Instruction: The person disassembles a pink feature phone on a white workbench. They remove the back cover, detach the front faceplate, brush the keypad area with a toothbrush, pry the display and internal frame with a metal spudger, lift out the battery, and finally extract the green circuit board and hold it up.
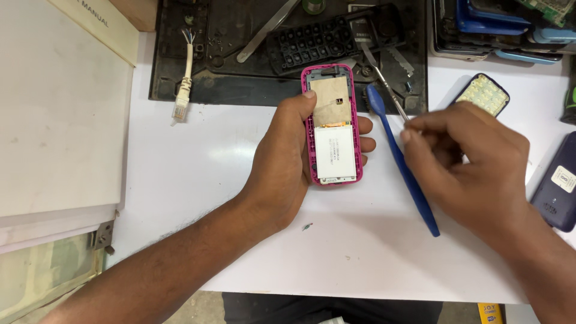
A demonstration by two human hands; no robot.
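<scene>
My left hand [287, 161] grips a small pink phone frame [333, 124] lying open side up on the white table [210, 180]; a tan sheet and a white rectangular module show inside it. My right hand [468, 165] pinches the thin metal shaft of a screwdriver-like tool [384, 81], whose tip points up-left toward the black mat. A blue plastic pry tool [402, 162] lies on the table between the phone and my right hand, partly under the fingers.
A black work mat [240, 78] at the back holds a black keypad cover [324, 42], metal tweezers [267, 30] and a cut network cable [185, 78]. Phone parts are piled at the back right; a keypad board [483, 94] and a dark blue phone [558, 189] lie right. White papers [60, 120] cover the left.
</scene>
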